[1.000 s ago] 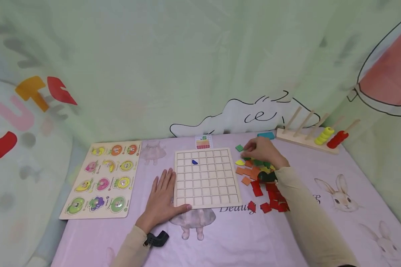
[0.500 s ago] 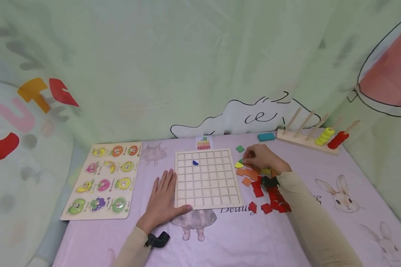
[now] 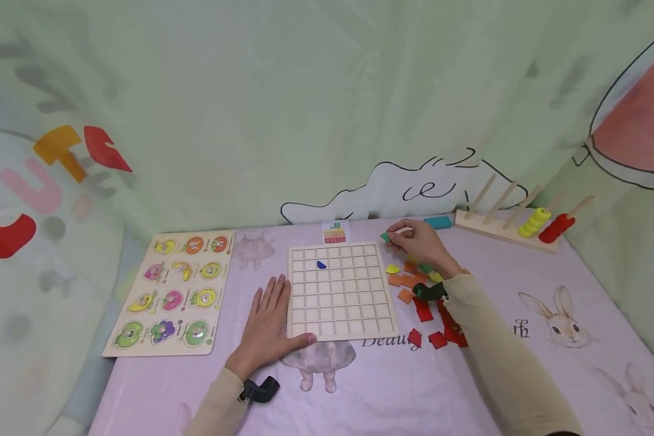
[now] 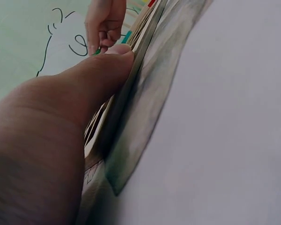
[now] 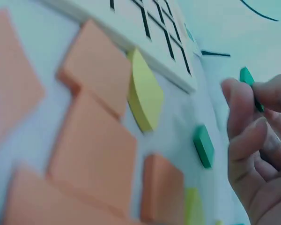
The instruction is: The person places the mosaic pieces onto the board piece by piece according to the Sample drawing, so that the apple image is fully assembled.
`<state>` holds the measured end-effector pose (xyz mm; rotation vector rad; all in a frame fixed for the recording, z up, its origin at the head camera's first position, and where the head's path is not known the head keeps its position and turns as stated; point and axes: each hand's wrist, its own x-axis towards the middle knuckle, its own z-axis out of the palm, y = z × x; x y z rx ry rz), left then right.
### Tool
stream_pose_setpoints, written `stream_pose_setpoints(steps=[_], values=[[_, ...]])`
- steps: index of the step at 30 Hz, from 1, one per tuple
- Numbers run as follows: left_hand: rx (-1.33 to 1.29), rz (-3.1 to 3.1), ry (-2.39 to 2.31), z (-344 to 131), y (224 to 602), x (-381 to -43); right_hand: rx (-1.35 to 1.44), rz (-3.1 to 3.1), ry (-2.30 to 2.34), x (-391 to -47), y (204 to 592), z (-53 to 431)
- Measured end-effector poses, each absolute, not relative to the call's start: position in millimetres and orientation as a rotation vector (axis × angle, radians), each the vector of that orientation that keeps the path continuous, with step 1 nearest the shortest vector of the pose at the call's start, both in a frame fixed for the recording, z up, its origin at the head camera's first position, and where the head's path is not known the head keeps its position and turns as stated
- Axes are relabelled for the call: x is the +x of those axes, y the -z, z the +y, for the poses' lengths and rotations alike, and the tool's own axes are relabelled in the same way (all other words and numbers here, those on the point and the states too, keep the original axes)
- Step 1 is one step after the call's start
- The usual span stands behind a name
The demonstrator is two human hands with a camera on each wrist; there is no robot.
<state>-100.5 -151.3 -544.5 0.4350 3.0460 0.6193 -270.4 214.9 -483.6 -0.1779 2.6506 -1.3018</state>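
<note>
My left hand lies with straight fingers along the left edge of the wooden grid board, its thumb at the board's bottom edge. In the left wrist view that thumb rests over the board's side. One blue piece with a curved edge sits in the upper part of the grid. Off the board's top right corner, my right hand pinches a small green tile between thumb and fingers, above the table. Its exact shape is hard to tell. Below the hand lies another green tile.
Orange tiles, red tiles and a yellow piece lie right of the board. A pattern card and teal block are behind. A fruit puzzle lies left; a peg stacker stands back right.
My right hand has come away from the tile pile, moving up and left with the green tile pinched. The left hand stays where it was at the board.
</note>
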Motion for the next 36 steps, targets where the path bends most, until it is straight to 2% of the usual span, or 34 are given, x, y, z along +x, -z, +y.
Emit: stream_pose_setpoints(steps=[6,11,27,36], values=[[0.434,3.049,-0.608,-151.2,545.9,-101.7,-0.04,2.57,1.454,-272.8,487.5,199.1],[0.445,3.06,-0.598,-151.6,544.8,-101.3,-0.031,2.496,1.494,-272.3,488.1,179.4],[0.438,3.048,-0.611,-151.0,543.9,-101.2,-0.602,2.638,1.105,-279.2,496.6,116.3],[0.439,3.048,-0.615,-151.0,542.8,-101.1,-0.608,2.658,1.073,-276.0,494.1,111.4]])
